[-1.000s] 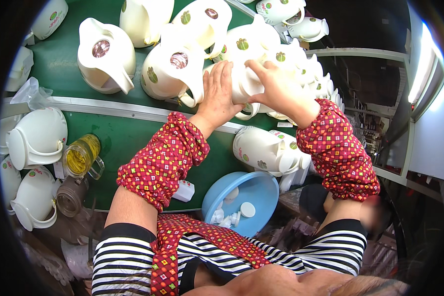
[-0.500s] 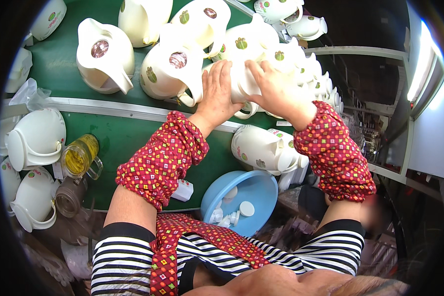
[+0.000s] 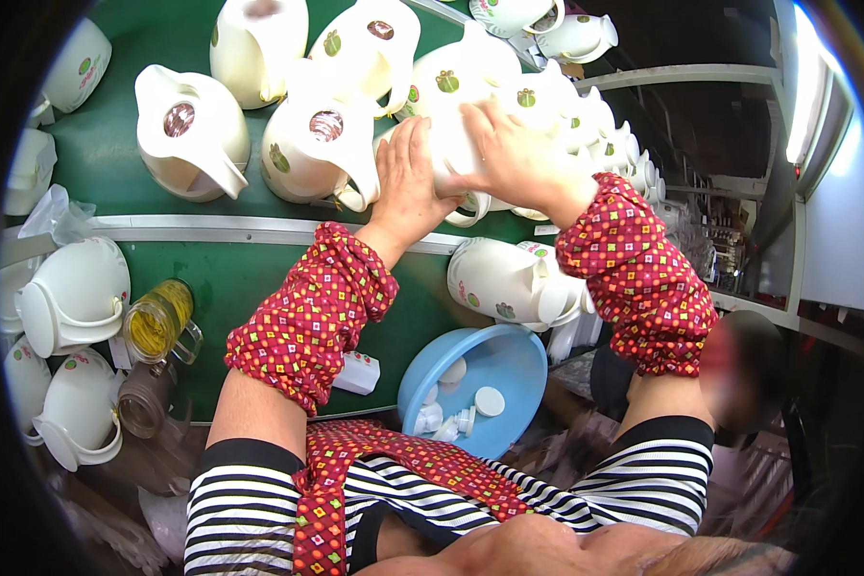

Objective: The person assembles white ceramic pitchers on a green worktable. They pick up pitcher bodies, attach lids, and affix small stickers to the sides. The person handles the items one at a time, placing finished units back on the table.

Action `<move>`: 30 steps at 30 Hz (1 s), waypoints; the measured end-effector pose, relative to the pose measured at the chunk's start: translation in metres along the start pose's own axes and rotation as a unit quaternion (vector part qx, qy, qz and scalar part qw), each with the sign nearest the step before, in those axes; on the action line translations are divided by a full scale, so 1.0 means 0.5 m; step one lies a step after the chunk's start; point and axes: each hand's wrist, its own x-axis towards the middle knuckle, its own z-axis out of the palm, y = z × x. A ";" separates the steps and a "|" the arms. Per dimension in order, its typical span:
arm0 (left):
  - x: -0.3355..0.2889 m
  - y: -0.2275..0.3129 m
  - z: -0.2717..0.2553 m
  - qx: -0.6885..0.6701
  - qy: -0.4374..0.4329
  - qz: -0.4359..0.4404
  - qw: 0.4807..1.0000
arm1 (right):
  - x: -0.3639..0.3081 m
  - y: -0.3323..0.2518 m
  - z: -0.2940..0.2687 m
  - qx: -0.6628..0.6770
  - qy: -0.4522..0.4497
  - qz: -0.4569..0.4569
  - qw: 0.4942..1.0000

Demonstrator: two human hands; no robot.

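Note:
A cream-white vacuum jug (image 3: pixel 454 151) is held between my hands at the near edge of the raised green bench (image 3: pixel 125 173). Along its left side lie the fingers of my left hand (image 3: pixel 409 182), while my right hand (image 3: pixel 523 158) wraps its upper right side. The thumbs come close together on the near face; much of the jug is hidden. Just left stands a lidless jug (image 3: pixel 307 149) with a shiny silvery opening. Another lidless jug (image 3: pixel 190 134) is farther left, and more crowd behind my hands.
A blue basin (image 3: pixel 523 384) holding white lids (image 3: pixel 490 401) sits near my body. Lidded jugs (image 3: pixel 494 278) lie right of centre, others (image 3: pixel 77 288) at the left. Beside those are a glass mug with yellow contents (image 3: pixel 156 322) and a dark jar (image 3: pixel 146 401). A metal rail (image 3: pixel 230 230) edges the bench.
The view has shifted slightly. My right hand has slid a little left around the jug, its thumb nearer my left hand. Both hands stay on the jug.

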 end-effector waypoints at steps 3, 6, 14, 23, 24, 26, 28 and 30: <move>0.002 0.002 0.004 -0.016 -0.001 0.008 1.000 | -0.019 0.053 0.036 -0.025 0.094 -0.166 0.981; 0.000 0.002 0.009 -0.027 -0.012 -0.010 1.000 | -0.023 0.046 0.079 -0.004 0.112 -0.081 0.990; 0.011 -0.032 0.049 0.023 0.019 0.071 0.997 | -0.015 -0.035 0.146 0.079 0.172 0.201 0.961; 0.007 -0.033 0.052 0.056 0.010 0.132 0.990 | -0.017 -0.057 0.156 0.228 0.407 0.100 0.879; 0.015 -0.052 0.056 0.088 0.014 0.156 0.984 | -0.004 -0.071 0.136 0.196 0.319 0.189 0.908; 0.016 -0.033 0.056 0.027 -0.019 0.138 0.990 | -0.014 -0.070 0.149 0.145 0.345 0.189 0.908; 0.029 0.011 0.032 -0.004 -0.113 0.125 0.986 | -0.084 -0.071 0.092 0.206 0.348 0.111 0.908; 0.022 -0.045 0.014 0.157 -0.110 0.189 0.963 | -0.115 -0.114 0.121 0.212 0.353 0.191 0.891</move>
